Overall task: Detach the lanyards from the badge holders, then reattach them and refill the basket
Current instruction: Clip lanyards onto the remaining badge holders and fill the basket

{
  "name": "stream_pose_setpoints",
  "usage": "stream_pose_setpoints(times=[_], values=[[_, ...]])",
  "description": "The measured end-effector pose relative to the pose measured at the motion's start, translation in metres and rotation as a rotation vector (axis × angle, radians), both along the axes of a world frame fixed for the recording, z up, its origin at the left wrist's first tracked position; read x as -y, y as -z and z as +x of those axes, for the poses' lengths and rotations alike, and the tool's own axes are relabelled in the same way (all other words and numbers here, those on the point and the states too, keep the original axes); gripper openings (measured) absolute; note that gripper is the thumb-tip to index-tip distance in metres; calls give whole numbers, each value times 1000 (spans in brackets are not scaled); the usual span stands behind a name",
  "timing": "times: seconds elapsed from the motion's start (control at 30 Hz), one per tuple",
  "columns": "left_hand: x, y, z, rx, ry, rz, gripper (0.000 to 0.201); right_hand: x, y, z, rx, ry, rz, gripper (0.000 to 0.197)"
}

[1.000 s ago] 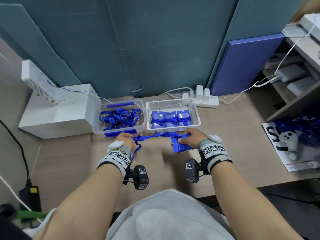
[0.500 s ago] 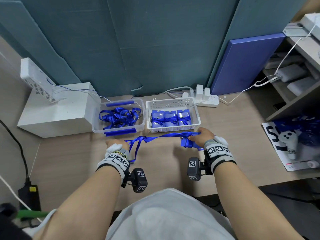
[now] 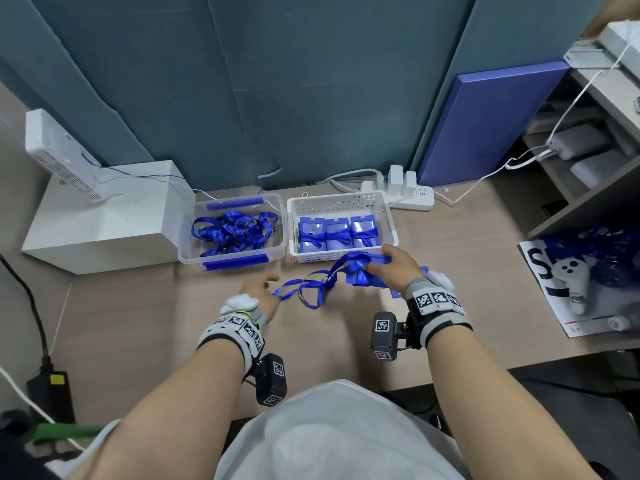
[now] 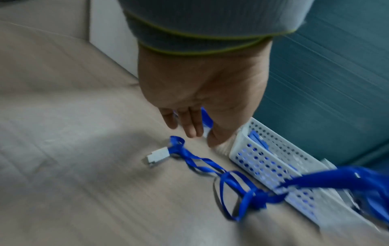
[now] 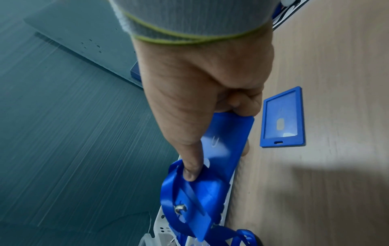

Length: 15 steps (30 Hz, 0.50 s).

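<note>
My right hand (image 3: 375, 266) grips a blue badge holder (image 5: 227, 141) just in front of the white basket (image 3: 341, 202), its thumb pressing a bunched blue lanyard (image 5: 179, 199) onto the holder's top. The lanyard (image 3: 311, 289) trails left, slack on the desk, and ends in a pale clip (image 4: 157, 157). My left hand (image 3: 265, 285) hovers open over that end, fingers relaxed and holding nothing; the left wrist view is blurred. Three wrapped holders (image 3: 337, 233) lie in the basket. A bare holder (image 5: 282, 116) lies flat on the desk beside my right hand.
A clear bin (image 3: 230, 263) of loose lanyards (image 3: 232, 230) stands left of the basket, a white box (image 3: 104, 220) further left. A power strip (image 3: 405, 195) lies behind the basket. A magazine with a white controller (image 3: 571, 278) sits at the right desk edge, under shelves.
My left hand has let go of the lanyard, which was stretched between both hands and now lies slack on the desk. My right hand has kept the holder close to the basket.
</note>
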<state>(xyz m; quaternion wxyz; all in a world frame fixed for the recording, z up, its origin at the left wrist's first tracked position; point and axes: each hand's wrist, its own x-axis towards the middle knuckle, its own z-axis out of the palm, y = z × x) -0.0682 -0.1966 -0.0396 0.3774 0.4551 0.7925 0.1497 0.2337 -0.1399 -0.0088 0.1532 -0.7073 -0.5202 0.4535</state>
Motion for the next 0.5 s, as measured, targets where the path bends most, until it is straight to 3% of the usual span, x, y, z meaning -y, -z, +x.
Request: stream_pose_setpoints(times=[0.1, 0.2, 0.27, 0.4, 0.47, 0.5], values=[[3, 6, 28, -19, 196, 39, 43, 6, 4, 2, -33, -4, 4, 51], [1, 9, 49, -183, 403, -50, 60, 24, -2, 7, -22, 26, 6, 24], [-2, 12, 58, -305, 516, -139, 65, 34, 3, 16, 16, 33, -5, 22], [-5, 19, 76, -419, 610, -228, 29, 50, 21, 34, 48, 63, -67, 28], [0, 30, 78, -342, 521, -190, 15, 55, 29, 42, 62, 66, -77, 34], [1, 36, 78, -226, 399, -152, 11, 56, 32, 45, 66, 64, -78, 37]])
